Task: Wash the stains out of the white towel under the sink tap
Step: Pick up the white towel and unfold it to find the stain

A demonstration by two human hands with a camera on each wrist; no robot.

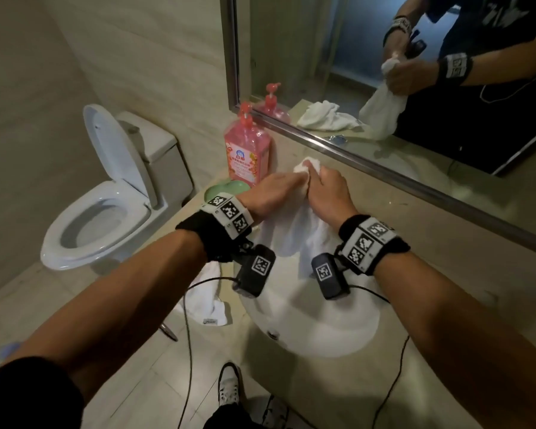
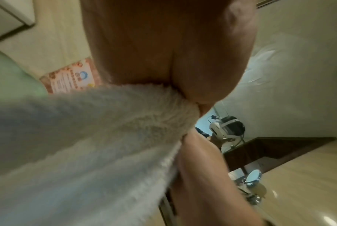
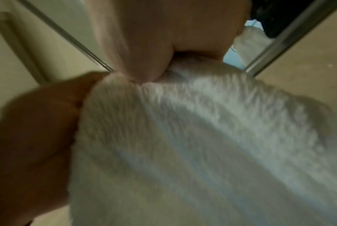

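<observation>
No sight of the tap: the white towel (image 1: 291, 224) and both hands cover the back of the sink (image 1: 316, 323). The left hand (image 1: 273, 193) and right hand (image 1: 328, 193) hide their own fingertips in the bunched cloth. Stains? Can't make any out. Both wrist views are smeared with blur, towel pile filling most of each. The pink bottle (image 1: 248, 150) shows a label too small to read, and the green dish (image 1: 222, 188) is half hidden behind the left wrist.

Both hands, left hand (image 1: 271, 193) and right hand (image 1: 330, 193), grip the white towel (image 1: 291, 230) above the sink (image 1: 322, 329).
</observation>
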